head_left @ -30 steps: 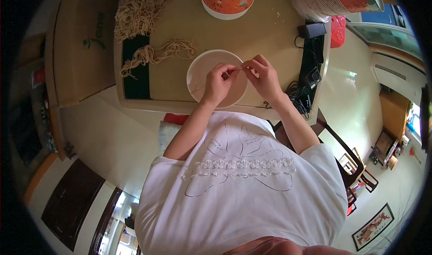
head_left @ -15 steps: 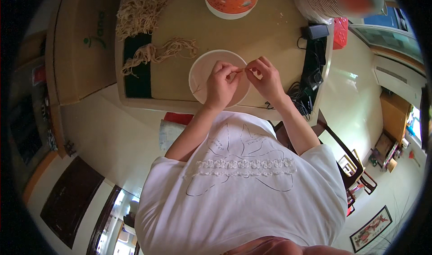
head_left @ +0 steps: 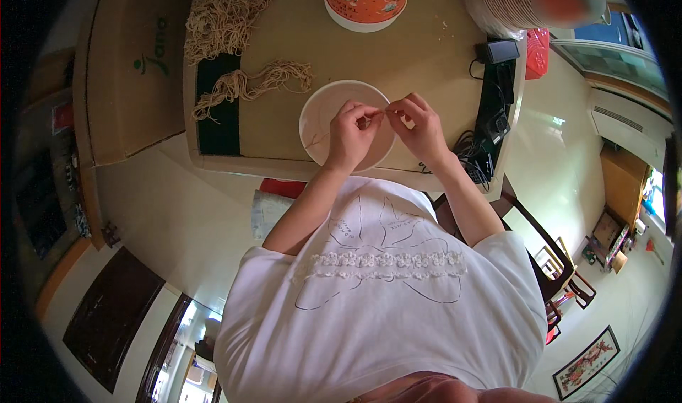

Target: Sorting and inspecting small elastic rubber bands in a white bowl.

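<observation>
Over a white bowl (head_left: 310, 111) near the table's front edge, both of my hands are raised with their fingertips almost meeting. My left hand (head_left: 350, 134) is closed in a pinch on a thin brownish strand. A loose length of the thin strand (head_left: 317, 142) shows inside the bowl, left of that hand. Thumb and forefinger of my right hand (head_left: 420, 126) are also pinched together, at the strand's end between the two hands. The bit between the fingertips is tiny and mostly covered. Beyond the bowl to the left lies a loose bundle of beige strands (head_left: 252, 83).
A larger heap of beige strands (head_left: 226, 19) lies at the far left. An orange-and-white paper tub (head_left: 366, 5) stands at the back, with stacked paper tubs (head_left: 508, 3) in plastic at the far right. A black adapter (head_left: 497, 50) and cables (head_left: 469, 147) line the right edge.
My fingertips have shifted slightly against each other, with both hands still pinching over the bowl. The view has moved a little; the other things stay put.
</observation>
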The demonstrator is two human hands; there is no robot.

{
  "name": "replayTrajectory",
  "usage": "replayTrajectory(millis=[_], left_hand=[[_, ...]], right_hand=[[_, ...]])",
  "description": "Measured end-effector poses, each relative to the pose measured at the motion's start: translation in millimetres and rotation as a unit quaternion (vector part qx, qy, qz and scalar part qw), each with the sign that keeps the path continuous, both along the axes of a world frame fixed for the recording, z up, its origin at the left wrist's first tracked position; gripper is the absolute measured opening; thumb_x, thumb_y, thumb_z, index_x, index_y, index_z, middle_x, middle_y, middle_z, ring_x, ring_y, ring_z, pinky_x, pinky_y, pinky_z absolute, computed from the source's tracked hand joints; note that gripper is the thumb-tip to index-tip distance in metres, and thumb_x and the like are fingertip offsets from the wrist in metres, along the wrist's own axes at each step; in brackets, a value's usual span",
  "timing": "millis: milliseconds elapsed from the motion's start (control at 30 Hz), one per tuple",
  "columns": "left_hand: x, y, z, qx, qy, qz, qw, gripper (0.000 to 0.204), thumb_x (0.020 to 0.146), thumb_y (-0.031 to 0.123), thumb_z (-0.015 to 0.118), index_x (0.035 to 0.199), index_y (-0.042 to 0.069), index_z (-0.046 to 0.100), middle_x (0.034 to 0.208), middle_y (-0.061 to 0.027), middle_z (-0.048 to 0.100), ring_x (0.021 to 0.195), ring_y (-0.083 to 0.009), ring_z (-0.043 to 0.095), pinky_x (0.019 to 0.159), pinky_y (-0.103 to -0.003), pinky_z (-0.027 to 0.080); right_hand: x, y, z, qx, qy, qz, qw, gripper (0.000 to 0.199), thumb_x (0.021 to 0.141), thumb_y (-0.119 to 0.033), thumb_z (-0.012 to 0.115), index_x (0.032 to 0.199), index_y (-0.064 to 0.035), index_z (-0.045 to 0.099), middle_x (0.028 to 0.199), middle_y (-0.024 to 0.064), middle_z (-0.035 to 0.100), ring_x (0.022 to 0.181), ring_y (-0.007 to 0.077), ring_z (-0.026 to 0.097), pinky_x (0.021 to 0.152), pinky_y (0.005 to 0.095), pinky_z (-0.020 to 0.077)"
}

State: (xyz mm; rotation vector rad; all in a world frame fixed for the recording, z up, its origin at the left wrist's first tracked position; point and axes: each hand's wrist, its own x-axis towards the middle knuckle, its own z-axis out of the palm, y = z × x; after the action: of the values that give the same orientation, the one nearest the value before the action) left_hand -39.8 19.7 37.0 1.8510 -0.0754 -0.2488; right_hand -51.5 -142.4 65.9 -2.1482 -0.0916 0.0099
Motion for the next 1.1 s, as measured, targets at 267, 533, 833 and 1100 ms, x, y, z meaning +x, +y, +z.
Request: replayTrajectory(millis=[267, 533, 833, 1100], left_hand=[[1.8, -2.9, 0.5, -0.033, 0.001, 0.012, 0.999, 0.009, 0.079, 0.000, 0.068, 0.088, 0.002, 0.066, 0.084, -0.0055, 0.060, 0.068, -0.0111, 0.058, 0.059, -0.024, 0.047], [-4.0, -4.4, 11.6, 0.084, -0.158, 0.022, 0.984, 0.016, 0.074, 0.000, 0.072, 0.087, 0.006, 0.066, 0.087, -0.0063, 0.056, 0.070, -0.0211, 0.057, 0.057, -0.030, 0.046], [-0.7, -6.4, 13.4, 0.128, -0.164, 0.019, 0.978, 0.012, 0.075, 0.006, 0.073, 0.086, 0.006, 0.068, 0.085, -0.0082, 0.058, 0.075, -0.0251, 0.061, 0.062, -0.034, 0.049], [1.3, -7.3, 5.8, 0.086, -0.093, 0.039, 0.991, 0.011, 0.076, 0.002, 0.071, 0.086, 0.005, 0.067, 0.081, -0.0062, 0.059, 0.067, -0.0181, 0.058, 0.058, -0.029, 0.047]], right_hand=[[1.2, -3.1, -4.6, 0.012, 0.034, 0.013, 0.999, 0.009, 0.081, -0.006, 0.066, 0.091, -0.0068, 0.066, 0.083, 0.0086, 0.059, 0.068, 0.0202, 0.057, 0.061, 0.0313, 0.0490], [1.9, 0.9, -4.6, 0.010, 0.047, -0.021, 0.999, 0.011, 0.079, -0.006, 0.067, 0.090, -0.0064, 0.066, 0.083, 0.0094, 0.059, 0.068, 0.0217, 0.058, 0.061, 0.0317, 0.0489], [5.1, 2.1, -7.1, -0.071, -0.028, 0.022, 0.997, 0.011, 0.076, -0.005, 0.065, 0.087, -0.0051, 0.065, 0.082, 0.0119, 0.058, 0.078, 0.0318, 0.058, 0.069, 0.0398, 0.0482], [5.0, 4.1, -2.2, -0.051, -0.012, 0.019, 0.998, 0.009, 0.076, -0.004, 0.065, 0.085, -0.0049, 0.064, 0.081, 0.0116, 0.058, 0.077, 0.0308, 0.058, 0.068, 0.0395, 0.0482]])
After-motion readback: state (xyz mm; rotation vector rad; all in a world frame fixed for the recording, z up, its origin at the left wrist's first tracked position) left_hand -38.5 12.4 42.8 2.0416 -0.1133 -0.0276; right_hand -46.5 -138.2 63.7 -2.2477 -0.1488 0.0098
